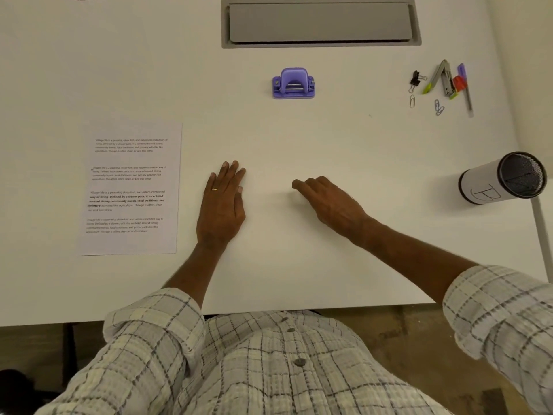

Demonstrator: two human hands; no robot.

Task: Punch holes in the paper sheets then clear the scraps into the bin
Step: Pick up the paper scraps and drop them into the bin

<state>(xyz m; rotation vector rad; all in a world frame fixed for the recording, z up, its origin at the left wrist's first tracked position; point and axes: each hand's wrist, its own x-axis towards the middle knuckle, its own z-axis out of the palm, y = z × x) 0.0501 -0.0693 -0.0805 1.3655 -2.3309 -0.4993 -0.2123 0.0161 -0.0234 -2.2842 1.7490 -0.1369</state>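
Observation:
A purple hole punch (293, 83) stands on the white table (329, 139), straight ahead and beyond both hands. Printed paper sheets (131, 188) lie flat at the left. A black mesh bin (505, 178) wrapped in white paper sits at the table's right edge. My left hand (223, 205) rests flat on the table, fingers extended, a ring on one finger, just right of the sheets and holding nothing. My right hand (326, 202) rests palm down with fingers loosely curled, also holding nothing.
A grey cable hatch (320, 22) is set into the table at the back. At the back right lie a stapler (444, 77), binder clip (415, 79), paper clips (438, 107) and pens (463, 85). The table's front edge runs just before my torso.

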